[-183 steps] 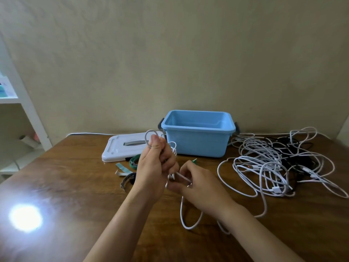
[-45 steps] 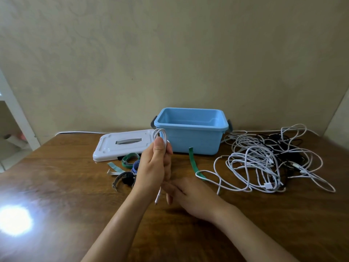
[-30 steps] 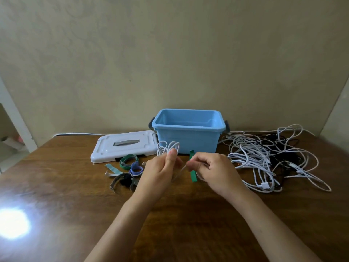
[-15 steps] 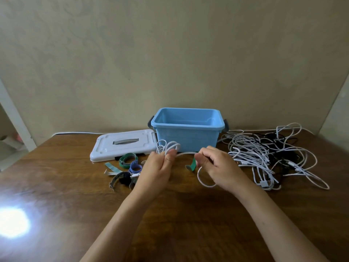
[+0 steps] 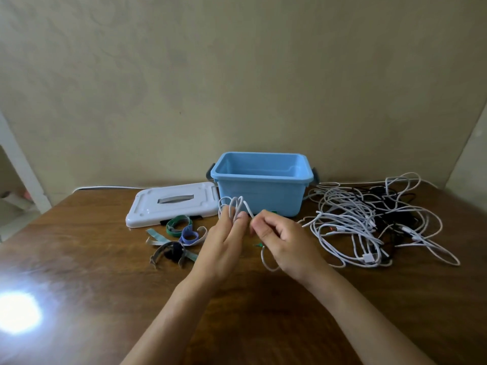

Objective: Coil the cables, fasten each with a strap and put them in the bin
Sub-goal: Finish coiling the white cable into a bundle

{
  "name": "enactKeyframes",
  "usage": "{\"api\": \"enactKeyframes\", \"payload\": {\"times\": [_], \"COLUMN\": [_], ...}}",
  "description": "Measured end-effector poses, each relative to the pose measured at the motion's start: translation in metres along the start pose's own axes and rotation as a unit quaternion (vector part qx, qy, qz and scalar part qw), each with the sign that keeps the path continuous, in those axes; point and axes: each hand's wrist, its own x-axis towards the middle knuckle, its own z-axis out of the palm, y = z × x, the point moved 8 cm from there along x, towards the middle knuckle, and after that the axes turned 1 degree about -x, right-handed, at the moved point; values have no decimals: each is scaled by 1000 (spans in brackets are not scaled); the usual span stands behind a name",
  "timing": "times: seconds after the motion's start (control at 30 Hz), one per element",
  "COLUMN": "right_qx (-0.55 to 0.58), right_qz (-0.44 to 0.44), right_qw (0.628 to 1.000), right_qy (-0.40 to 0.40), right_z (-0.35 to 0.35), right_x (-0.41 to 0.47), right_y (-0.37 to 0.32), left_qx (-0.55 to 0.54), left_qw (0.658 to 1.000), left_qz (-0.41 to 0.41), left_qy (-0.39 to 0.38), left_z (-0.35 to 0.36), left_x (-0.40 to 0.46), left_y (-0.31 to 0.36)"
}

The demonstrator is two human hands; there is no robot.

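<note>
The left hand (image 5: 224,242) pinches a small coil of thin white cable (image 5: 233,208) between its thumb and fingertips, the loops standing up just above them. Close to its right, the right hand (image 5: 283,245) has its fingers curled round the loose tail of that same cable, which leaves the coil at a slant, passes into the fist and hangs out below it in a slack loop (image 5: 267,260) near the table. A narrow green fabric strap (image 5: 259,244) shows only as slivers behind the right hand's fingers; whether they hold it cannot be told.

The grip on the coil looks light, a judgement only: thin springy loops pinched at one point could fan out or slip off the fingertips if the right hand pulls the tail taut. The hanging slack may also drag on the brown wooden table (image 5: 79,259) and twist, so the last turns sit unevenly.

Beyond the fingers stands the open light-blue plastic bin (image 5: 261,196), apparently holding nothing, so no cable is stowed yet. To the right of the right hand sprawls a tangled heap of white and black cables (image 5: 369,222); the slack could snag on it. To the left of the left hand lie loose straps in green, blue and grey (image 5: 179,238), and past them the flat white bin lid (image 5: 171,206).
</note>
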Motion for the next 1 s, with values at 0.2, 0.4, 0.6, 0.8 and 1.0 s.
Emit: {"api": "enactKeyframes", "payload": {"times": [0.2,0.4,0.6,0.8,1.0], "right_qx": [16,37,-19,-160,-184], "right_qz": [17,56,58,25,20], "right_qw": [1000,996,990,971,963], "right_qy": [-2,-51,-127,-174,-194], "right_z": [13,11,31,72,61], "right_x": [-2,-1,-7,-13,-8], "right_y": [0,2,0,-1,9], "left_qx": [-35,-86,-78,-142,-144], "left_qw": [999,994,991,987,989], "left_qz": [-18,-58,-51,-21,-41], "left_qy": [-25,36,91,69,12], "left_z": [15,-5,-27,-18,-12], "left_x": [-6,-1,7,5,3], "left_y": [4,3,-5,10,12]}}
